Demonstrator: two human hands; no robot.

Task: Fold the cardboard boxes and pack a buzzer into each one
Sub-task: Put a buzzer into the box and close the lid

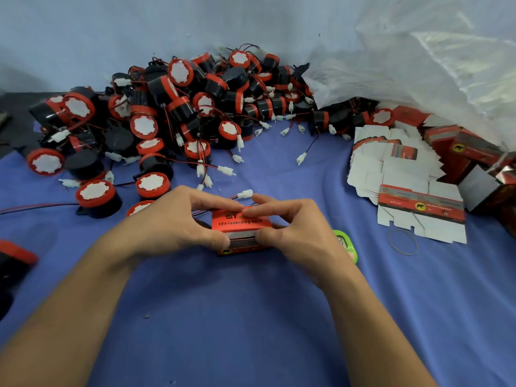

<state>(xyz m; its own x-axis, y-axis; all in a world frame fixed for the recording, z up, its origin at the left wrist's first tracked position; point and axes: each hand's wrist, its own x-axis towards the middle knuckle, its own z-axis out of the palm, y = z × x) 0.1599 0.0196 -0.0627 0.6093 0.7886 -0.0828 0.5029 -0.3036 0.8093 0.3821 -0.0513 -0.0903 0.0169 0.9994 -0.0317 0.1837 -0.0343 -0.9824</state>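
Observation:
A small red cardboard box (242, 225) with black print sits on the blue cloth at the centre. My left hand (173, 222) grips its left side, thumb on the front edge and fingers over the top flap. From the right, my right hand (293, 227) pinches the same box, thumb at the front and fingers pressing the red top flap. A red-black wire with a white connector (245, 194) sticks out behind the box. A large pile of black-and-red buzzers (167, 113) lies beyond my hands. Flat unfolded boxes (405, 174) lie fanned out at the right.
A crumpled clear plastic bag (418, 65) rises at the back right. Folded red boxes (480, 160) stand at the far right edge. A rubber band (402, 241) lies on the blue cloth (251, 317), and a green object (347, 244) peeks out behind my right wrist. Another red box (15, 255) is at the left edge.

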